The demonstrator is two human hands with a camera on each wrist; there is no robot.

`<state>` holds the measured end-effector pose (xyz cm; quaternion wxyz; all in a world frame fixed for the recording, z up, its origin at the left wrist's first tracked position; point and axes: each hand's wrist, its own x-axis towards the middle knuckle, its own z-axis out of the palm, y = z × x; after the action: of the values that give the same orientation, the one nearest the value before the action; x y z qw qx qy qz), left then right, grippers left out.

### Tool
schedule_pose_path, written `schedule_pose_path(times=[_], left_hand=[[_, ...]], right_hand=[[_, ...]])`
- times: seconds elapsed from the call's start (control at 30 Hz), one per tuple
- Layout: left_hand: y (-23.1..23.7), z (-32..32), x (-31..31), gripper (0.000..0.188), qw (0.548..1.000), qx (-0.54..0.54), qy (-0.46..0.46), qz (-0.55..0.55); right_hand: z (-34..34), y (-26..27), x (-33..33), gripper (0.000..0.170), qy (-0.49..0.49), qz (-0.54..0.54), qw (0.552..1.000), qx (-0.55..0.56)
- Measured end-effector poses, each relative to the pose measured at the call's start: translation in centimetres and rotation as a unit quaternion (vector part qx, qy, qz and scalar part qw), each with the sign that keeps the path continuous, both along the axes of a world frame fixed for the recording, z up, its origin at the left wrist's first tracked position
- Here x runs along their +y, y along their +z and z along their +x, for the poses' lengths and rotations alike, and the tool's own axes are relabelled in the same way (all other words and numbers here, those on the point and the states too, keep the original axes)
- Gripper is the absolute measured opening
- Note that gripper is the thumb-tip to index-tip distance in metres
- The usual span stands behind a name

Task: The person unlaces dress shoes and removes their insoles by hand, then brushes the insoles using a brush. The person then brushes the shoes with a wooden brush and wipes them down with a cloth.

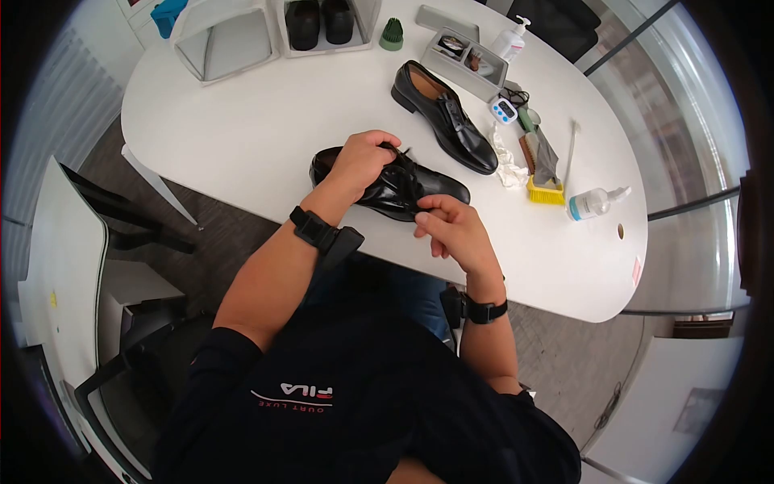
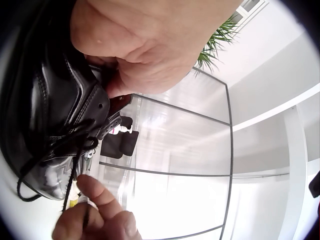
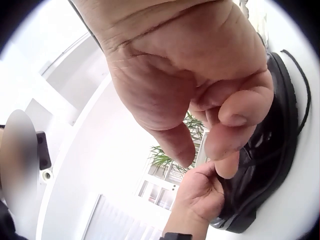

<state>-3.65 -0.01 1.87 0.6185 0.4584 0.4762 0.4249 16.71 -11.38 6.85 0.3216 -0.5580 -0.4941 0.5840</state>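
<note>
A glossy black lace-up dress shoe (image 1: 442, 187) lies near the front edge of the table, its toe pointing right. My left hand (image 1: 359, 167) grips the shoe's upper at the opening, its fingertips partly hidden. A thin black shoelace (image 2: 75, 172) runs from the eyelets down to my right hand (image 1: 458, 230), which pinches it beside the lacing with curled fingers. Another loop of lace hangs along the far side of the shoe in the left wrist view. The matching black shoe (image 1: 439, 113) stands just behind, with its lacing facing up.
Crumpled white paper (image 1: 508, 161), a yellow-bristled brush (image 1: 547, 192) and a spray bottle (image 1: 590, 203) lie to the right. Behind stand a grey divided box (image 1: 463, 68), a small timer (image 1: 503, 110), a green brush (image 1: 392, 35) and a bin (image 1: 278, 24) holding dark shoes.
</note>
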Motion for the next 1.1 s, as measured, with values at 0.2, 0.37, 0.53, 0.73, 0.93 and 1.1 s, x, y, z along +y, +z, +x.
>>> schedule_pose_path(times=[0.2,0.37,0.53,0.73,0.93,1.1], left_hand=[[-0.2,0.1,-0.1,0.023,1.000,-0.009,0.001,-0.009],[-0.6,0.1,-0.1,0.023,1.000,-0.008,0.004,0.004],[-0.7,0.2,-0.1,0.020,1.000,-0.008,0.003,0.004],[-0.8,0.4,-0.4,0.020,1.000,0.016,-0.002,0.008],[-0.8,0.2,0.0,0.018,0.999,0.034,0.017,0.030],[-0.4,0.1,-0.3,0.020,0.999,0.032,0.002,0.038]], right_hand=[[3.1,-1.2,-3.4,0.020,0.215,0.182,0.959,-0.030],[3.1,-0.1,-5.5,0.020,0.274,0.174,0.940,-0.104],[3.3,-0.3,-7.4,0.024,0.277,0.183,0.920,-0.208],[2.9,-0.2,-7.5,0.025,0.222,0.116,0.925,-0.286],[2.3,0.0,-7.3,0.022,0.320,0.250,0.893,-0.197],[1.6,1.0,-2.0,0.012,0.009,0.196,0.964,-0.179]])
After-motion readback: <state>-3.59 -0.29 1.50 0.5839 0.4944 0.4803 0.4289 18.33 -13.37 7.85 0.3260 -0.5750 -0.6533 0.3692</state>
